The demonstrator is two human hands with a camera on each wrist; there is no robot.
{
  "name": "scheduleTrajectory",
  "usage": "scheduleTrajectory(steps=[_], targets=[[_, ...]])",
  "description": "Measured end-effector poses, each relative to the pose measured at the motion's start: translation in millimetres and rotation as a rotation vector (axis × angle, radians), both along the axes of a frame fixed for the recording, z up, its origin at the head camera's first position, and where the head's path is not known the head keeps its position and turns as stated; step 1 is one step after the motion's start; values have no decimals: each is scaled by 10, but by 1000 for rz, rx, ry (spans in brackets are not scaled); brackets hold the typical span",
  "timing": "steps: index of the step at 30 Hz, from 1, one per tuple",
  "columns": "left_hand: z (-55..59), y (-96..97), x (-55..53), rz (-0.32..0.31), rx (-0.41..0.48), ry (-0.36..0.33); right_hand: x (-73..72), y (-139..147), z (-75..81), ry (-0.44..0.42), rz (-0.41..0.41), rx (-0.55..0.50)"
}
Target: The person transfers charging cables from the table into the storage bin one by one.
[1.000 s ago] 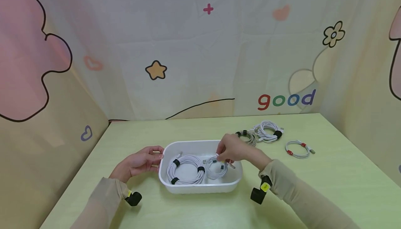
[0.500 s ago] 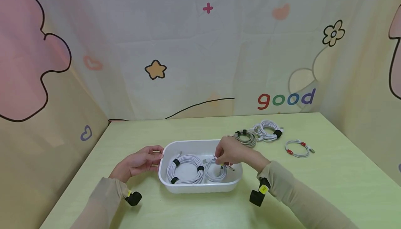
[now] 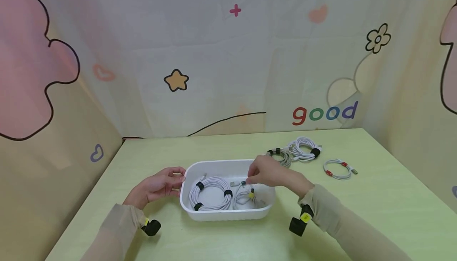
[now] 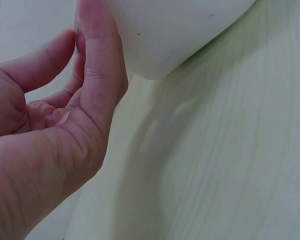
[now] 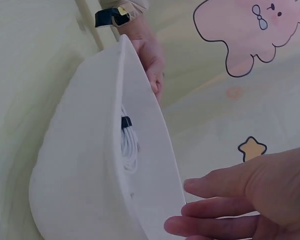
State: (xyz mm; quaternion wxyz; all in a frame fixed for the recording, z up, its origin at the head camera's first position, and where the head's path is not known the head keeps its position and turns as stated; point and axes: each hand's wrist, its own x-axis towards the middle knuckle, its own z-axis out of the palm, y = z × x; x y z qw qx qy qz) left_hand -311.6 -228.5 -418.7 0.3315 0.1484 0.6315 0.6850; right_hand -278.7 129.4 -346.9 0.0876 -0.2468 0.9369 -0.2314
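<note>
A white plastic bin point(image 3: 228, 215) stands on the table with two coiled cables inside. The larger white cable coil point(image 3: 211, 203), bound with black straps, lies in its left half. To its right lies a smaller pale cable coil point(image 3: 246, 202) with a yellow tag. My left hand point(image 3: 161, 185) touches the bin's left end with relaxed fingers; the left wrist view has its fingers point(image 4: 97, 55) against the white wall. Above the small coil, my right hand point(image 3: 268, 171) hovers near the far rim. In the right wrist view its fingers point(image 5: 215, 225) are extended and hold nothing.
Behind the bin to the right lie a grey-beige cable coil point(image 3: 282, 158) and a white cable coil point(image 3: 303, 150) with a black strap. Farther right lies a thin white cable point(image 3: 339, 169) with red ties. A printed curtain point(image 3: 214, 74) hangs behind the table.
My right hand has let go of the small cable coil, which now lies in the bin, and has drawn back slightly to the right. My left hand stays at the bin's end.
</note>
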Motion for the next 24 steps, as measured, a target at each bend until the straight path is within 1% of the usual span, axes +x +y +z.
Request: scheduleTrajectory(steps=[3, 6, 9, 12, 14, 18, 21, 24], targets=[[-10, 4, -3, 6, -11, 6, -25, 205, 30, 75, -61, -55], [-24, 5, -12, 11, -21, 12, -55, 474, 43, 171, -150, -101], [-34, 3, -13, 9, -22, 15, -91, 765, 25, 272, -252, -99], [-33, -3, -4, 12, -16, 9, -126, 1032, -3, 324, -346, -62], [-27, -4, 3, 17, -14, 4, -141, 1193, -21, 319, -403, -36], [-12, 4, 6, 23, -26, 3, -154, 1501, -54, 299, -490, 21], [-2, 8, 2, 26, -35, 5, -151, 1720, -79, 268, -553, 70], [3, 5, 0, 25, -32, 4, -144, 1916, -117, 210, -617, 119]])
